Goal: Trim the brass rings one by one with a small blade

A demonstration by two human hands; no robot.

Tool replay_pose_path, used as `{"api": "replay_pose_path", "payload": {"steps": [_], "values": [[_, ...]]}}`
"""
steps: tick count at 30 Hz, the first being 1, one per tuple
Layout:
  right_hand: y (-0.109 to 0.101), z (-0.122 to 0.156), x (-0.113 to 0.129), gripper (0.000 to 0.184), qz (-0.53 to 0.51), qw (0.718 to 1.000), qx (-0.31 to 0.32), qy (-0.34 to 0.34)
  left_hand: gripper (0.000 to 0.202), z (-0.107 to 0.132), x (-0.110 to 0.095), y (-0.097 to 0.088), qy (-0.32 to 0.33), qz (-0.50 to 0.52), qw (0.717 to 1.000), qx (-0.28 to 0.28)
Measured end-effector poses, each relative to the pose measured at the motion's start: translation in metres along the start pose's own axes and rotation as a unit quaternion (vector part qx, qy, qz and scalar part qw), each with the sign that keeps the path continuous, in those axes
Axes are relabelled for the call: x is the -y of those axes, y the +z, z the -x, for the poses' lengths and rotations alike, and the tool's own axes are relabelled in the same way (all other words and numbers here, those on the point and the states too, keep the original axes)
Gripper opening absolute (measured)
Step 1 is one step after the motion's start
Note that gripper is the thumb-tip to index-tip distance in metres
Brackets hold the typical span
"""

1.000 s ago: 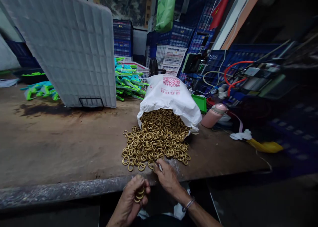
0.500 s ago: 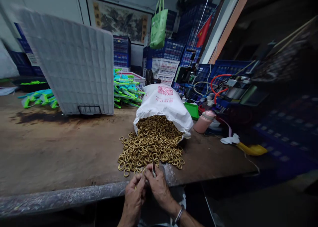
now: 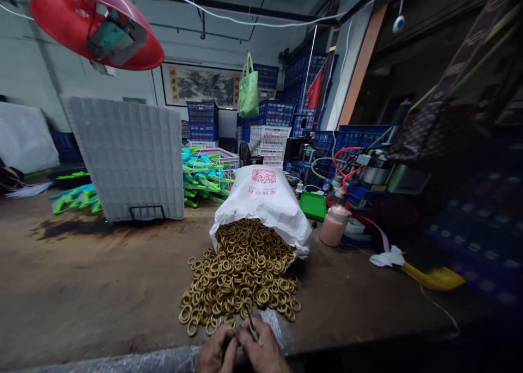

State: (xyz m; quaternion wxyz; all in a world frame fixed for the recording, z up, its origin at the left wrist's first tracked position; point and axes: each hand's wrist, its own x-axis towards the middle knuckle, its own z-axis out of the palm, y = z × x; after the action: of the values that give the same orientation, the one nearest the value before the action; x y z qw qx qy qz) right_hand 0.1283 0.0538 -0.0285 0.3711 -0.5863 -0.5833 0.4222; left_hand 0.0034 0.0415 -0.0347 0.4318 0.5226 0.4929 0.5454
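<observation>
At the table's near edge, my left hand (image 3: 218, 351) is closed, its fingers pinched around what looks like a gold-coloured ring, mostly hidden. My right hand (image 3: 265, 350) is closed around a small knife (image 3: 252, 328) with a thin blade pointing up and away. The fingertips of both hands meet. Just beyond them spreads a heap of gold-coloured rings (image 3: 241, 280), spilling from the open mouth of a white woven sack (image 3: 261, 199) with red print that lies on its side.
A grey padded panel (image 3: 131, 160) stands upright at the left, with green and blue plastic pieces (image 3: 204, 174) beside it. To the right are a green tray (image 3: 312, 205), a pink jar (image 3: 334, 226) and a yellow scoop-like object (image 3: 435, 277). A red lamp (image 3: 98, 24) hangs overhead.
The view has tilted up, so the hands and rings sit lower in the picture and the red lamp shows more fully. Both hands stay together at the table edge, with the knife still in the right.
</observation>
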Motion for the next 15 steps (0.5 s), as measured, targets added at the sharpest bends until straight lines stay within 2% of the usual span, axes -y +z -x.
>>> {"api": "replay_pose_path", "payload": {"steps": [1,3,4,7,11,15], "values": [[-0.002,-0.001,0.003,0.031,-0.017,1.0,-0.007,0.011,0.016,0.001,-0.006,0.002,0.011,0.001,1.0,-0.005],[-0.007,0.0,0.009,0.03,-0.057,0.998,0.005,0.011,0.018,0.002,-0.021,0.007,0.013,-0.008,1.0,0.025],[-0.01,0.0,0.011,0.03,-0.081,0.997,0.017,0.011,0.018,0.002,-0.028,0.008,0.007,-0.018,0.998,0.053],[-0.017,0.0,0.014,0.029,-0.129,0.991,0.036,0.027,0.021,-0.001,-0.039,0.013,-0.013,-0.021,0.997,0.073],[-0.018,-0.002,0.008,0.027,-0.134,0.987,0.066,0.061,0.021,-0.004,-0.034,0.018,-0.069,0.037,0.994,0.08],[-0.018,-0.004,0.007,0.027,-0.19,0.973,0.095,0.089,0.03,-0.006,-0.029,0.018,-0.142,0.106,0.976,0.125]]}}
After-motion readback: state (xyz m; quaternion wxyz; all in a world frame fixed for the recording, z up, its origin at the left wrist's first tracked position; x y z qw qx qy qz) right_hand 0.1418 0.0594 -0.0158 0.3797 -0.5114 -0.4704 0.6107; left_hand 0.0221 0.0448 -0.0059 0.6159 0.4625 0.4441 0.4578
